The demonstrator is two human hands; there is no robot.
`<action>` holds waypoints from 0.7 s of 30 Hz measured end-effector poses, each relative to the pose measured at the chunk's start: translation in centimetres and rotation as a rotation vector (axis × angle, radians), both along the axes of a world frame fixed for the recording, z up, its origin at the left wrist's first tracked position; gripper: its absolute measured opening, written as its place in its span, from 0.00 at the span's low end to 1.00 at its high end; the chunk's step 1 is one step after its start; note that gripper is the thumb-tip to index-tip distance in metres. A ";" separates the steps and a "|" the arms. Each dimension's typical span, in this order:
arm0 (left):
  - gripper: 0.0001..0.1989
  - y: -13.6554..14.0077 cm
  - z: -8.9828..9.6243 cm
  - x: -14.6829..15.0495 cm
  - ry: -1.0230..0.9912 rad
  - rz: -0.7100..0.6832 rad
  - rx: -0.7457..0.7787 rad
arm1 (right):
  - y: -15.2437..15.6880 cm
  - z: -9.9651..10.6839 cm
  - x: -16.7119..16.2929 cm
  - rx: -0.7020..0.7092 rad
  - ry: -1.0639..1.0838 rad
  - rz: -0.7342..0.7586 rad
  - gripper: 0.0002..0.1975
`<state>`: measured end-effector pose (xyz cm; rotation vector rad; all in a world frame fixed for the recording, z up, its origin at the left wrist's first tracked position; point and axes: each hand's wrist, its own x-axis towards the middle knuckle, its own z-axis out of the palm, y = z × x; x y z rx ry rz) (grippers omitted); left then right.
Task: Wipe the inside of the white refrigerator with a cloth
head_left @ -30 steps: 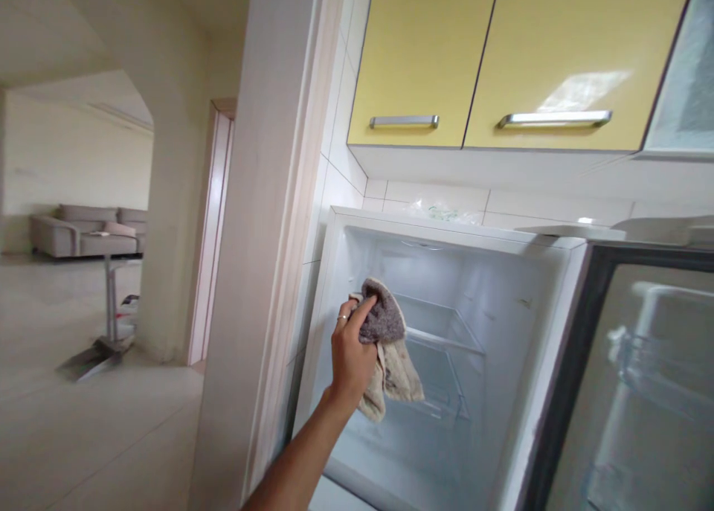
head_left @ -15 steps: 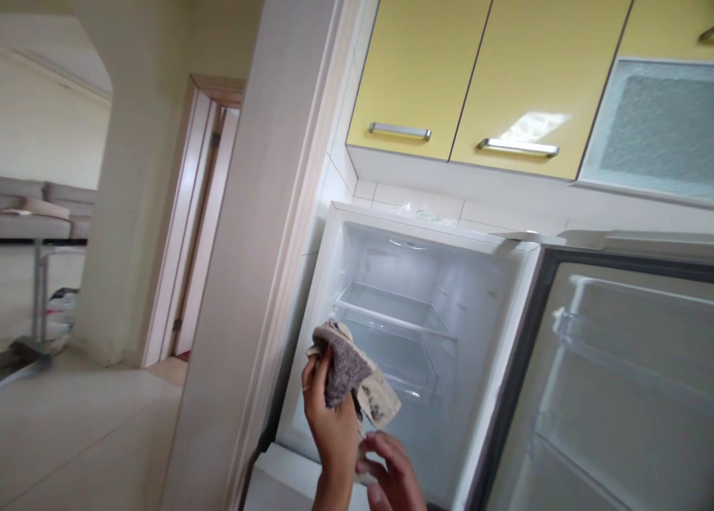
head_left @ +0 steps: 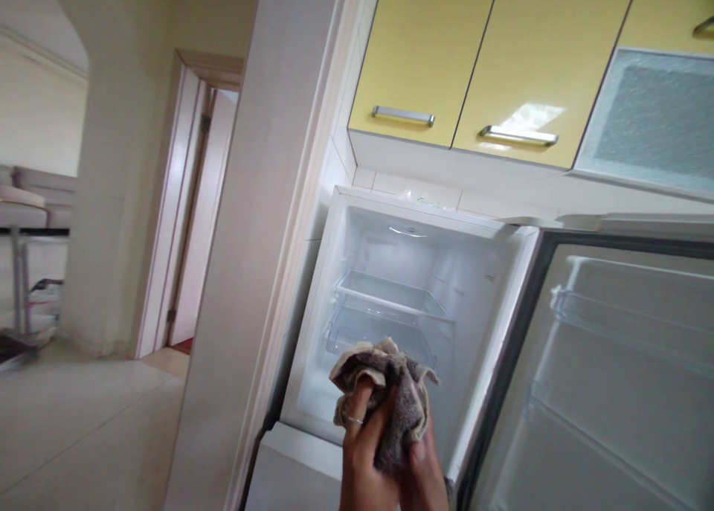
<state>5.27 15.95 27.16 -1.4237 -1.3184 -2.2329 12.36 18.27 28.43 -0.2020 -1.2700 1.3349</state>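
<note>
A crumpled grey-brown cloth [head_left: 404,399] with cream edges is bunched up between my two hands. My left hand [head_left: 365,440], with a ring on one finger, is closed on its left side. On the right side of the cloth my right hand [head_left: 427,463] grips it, its thumb in sight and most of its fingers hidden. Both hands are in front of the open fridge [head_left: 320,347], whose lit inside shows glass shelves [head_left: 390,294]. The cloth covers part of the lower compartment.
To the right the fridge door [head_left: 613,392] stands wide open, with clear door racks [head_left: 630,332]. Yellow wall cabinets [head_left: 424,50] hang above. A door frame [head_left: 262,198] rises close on the left, with a tiled floor [head_left: 89,422] and a sofa [head_left: 44,191] beyond.
My right hand has come up from below and taken hold of the cloth. The cloth has moved right and is now bunched between both hands. The view has shifted slightly.
</note>
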 end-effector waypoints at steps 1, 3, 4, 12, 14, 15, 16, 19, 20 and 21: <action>0.20 -0.2 -0.1 0.6 0.018 0.012 0.017 | -0.5 0.4 -0.1 -0.030 0.029 0.020 0.45; 0.24 -0.5 -0.1 1.6 0.055 0.012 0.058 | -1.1 1.0 0.0 -0.065 0.048 -0.015 0.50; 0.26 -0.6 0.0 1.9 0.047 -0.010 0.064 | -1.0 1.3 0.1 -0.084 0.041 -0.068 0.50; 0.34 -1.0 0.2 2.2 -0.077 -0.282 -0.014 | 1.4 4.3 0.7 -0.225 0.040 -0.374 0.47; 0.33 -1.0 -0.5 2.5 -0.087 -0.297 0.033 | 1.6 5.5 0.5 -0.214 0.086 -0.389 0.44; 0.32 -1.0 -1.0 2.6 -0.109 -0.291 0.071 | 1.7 6.1 0.5 -0.214 0.120 -0.403 0.42; 0.29 -1.0 -1.5 2.4 -0.144 -0.269 0.110 | 2.0 6.9 0.4 -0.217 0.159 -0.421 0.39; 0.21 -0.8 -3.5 0.5 -0.293 -0.164 0.108 | 3.4 9.4 0.5 -0.200 0.289 -0.516 0.32; 0.19 -0.6 -4.3 -0.6 -0.341 -0.142 0.048 | 4.1 10.3 0.5 -0.186 0.335 -0.551 0.30; 0.19 -0.4 -5.1 -1.9 -0.385 -0.151 -0.031 | 4.8 11.3 0.5 -0.171 0.381 -0.580 0.29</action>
